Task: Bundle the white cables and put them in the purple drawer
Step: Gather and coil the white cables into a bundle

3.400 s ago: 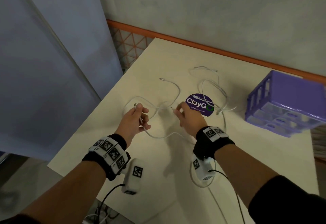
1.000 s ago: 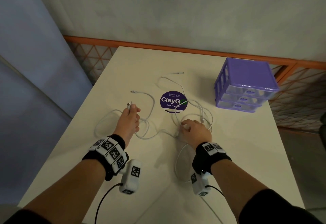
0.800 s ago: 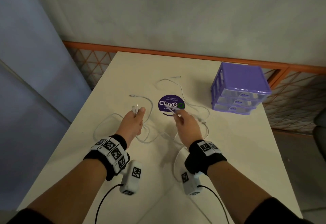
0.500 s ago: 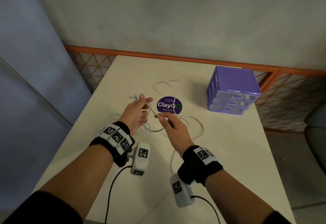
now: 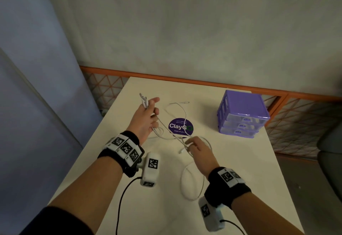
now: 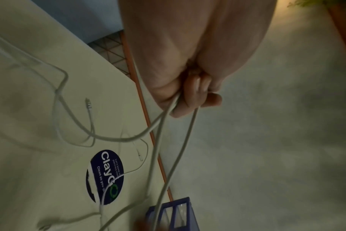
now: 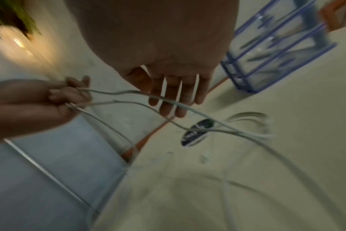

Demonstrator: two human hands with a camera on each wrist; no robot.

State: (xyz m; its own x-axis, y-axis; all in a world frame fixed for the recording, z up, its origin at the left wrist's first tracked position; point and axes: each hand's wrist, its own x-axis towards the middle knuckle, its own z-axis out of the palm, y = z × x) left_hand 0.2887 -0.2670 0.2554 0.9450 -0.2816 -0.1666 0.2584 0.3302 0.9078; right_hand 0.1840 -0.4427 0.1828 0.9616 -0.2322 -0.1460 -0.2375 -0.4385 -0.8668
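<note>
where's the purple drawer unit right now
In the head view the purple drawer unit stands on the table's far right, right of the round sticker, beyond the right hand.

White cables (image 5: pixel 167 133) tangled, drawer (image 5: pixel 242 113) shut

Round purple sticker (image 5: pixel 180 126) on the white table (image 5: pixel 240 160): brand "ClayGO", with the smaller line "Clean as you go" beneath; top line illegible.

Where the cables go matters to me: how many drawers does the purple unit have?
3, stacked in the purple unit at the table's far right: top drawer, middle drawer, bottom drawer. All look shut, and none seems hidden.
</note>
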